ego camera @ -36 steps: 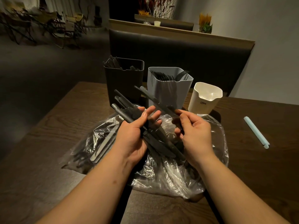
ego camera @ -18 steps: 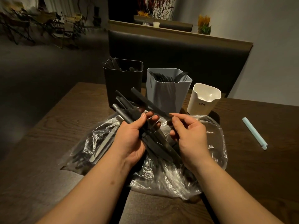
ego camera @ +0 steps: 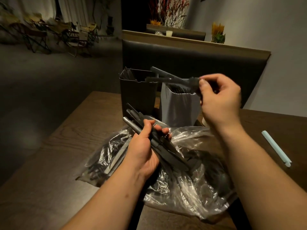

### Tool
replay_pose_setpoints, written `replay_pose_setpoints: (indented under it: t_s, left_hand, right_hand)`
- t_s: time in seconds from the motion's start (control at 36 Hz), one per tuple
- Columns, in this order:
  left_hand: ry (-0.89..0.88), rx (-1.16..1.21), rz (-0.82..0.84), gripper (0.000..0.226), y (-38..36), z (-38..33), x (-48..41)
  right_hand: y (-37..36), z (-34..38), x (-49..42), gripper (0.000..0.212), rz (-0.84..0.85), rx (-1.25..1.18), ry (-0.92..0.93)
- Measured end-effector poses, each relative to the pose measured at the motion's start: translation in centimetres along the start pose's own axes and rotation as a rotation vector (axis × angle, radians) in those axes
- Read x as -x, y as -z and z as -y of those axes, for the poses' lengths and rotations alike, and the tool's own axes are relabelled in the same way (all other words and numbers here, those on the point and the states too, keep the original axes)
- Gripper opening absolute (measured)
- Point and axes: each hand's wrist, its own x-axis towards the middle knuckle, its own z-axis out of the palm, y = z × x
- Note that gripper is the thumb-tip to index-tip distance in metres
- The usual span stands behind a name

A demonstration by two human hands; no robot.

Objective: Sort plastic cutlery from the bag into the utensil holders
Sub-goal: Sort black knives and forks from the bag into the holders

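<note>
A clear plastic bag [ego camera: 182, 193] of black cutlery lies open on the dark wooden table [ego camera: 49, 171]. My left hand [ego camera: 142, 150] grips a bundle of black knives [ego camera: 159, 143] above the bag. My right hand [ego camera: 219, 98] is raised and pinches two black knives [ego camera: 171, 78] by their blades, their handles pointing left over the black holder [ego camera: 137, 97]. The grey holder [ego camera: 179, 108] stands right of the black one with dark cutlery inside. The white holder is almost wholly hidden behind my right wrist.
A pale blue pen-like stick [ego camera: 275, 148] lies on the table at the right. A dark padded bench back [ego camera: 199, 60] rises behind the holders. Folding chairs stand far off at the upper left.
My right hand has pulled two knives out of the bundle and lifted them up and to the right, above the holders. My left hand keeps the remaining bundle in place.
</note>
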Motion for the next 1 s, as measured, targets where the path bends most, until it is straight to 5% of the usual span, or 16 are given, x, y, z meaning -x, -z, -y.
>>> replay_pose_setpoints:
  t_s: [0.42, 0.67, 0.89, 1.0]
  left_hand:
    - [0.025, 0.037, 0.044, 0.022, 0.4, 0.1, -0.3]
    - [0.019, 0.055, 0.059, 0.023, 0.3, 0.0, -0.3]
    - [0.010, 0.050, 0.052, 0.026, 0.3, 0.1, -0.4]
    - [0.007, 0.046, 0.048, 0.025, 0.4, 0.1, -0.5]
  right_hand:
    - [-7.7, 3.7, -11.2, 0.024, 0.419, 0.588, 0.039]
    - [-11.6, 3.2, -10.9, 0.022, 0.419, 0.577, 0.102]
    - [-12.2, 2.4, -10.6, 0.023, 0.619, 0.601, -0.018]
    - [-11.3, 2.1, -10.3, 0.045, 0.702, 0.423, -0.045]
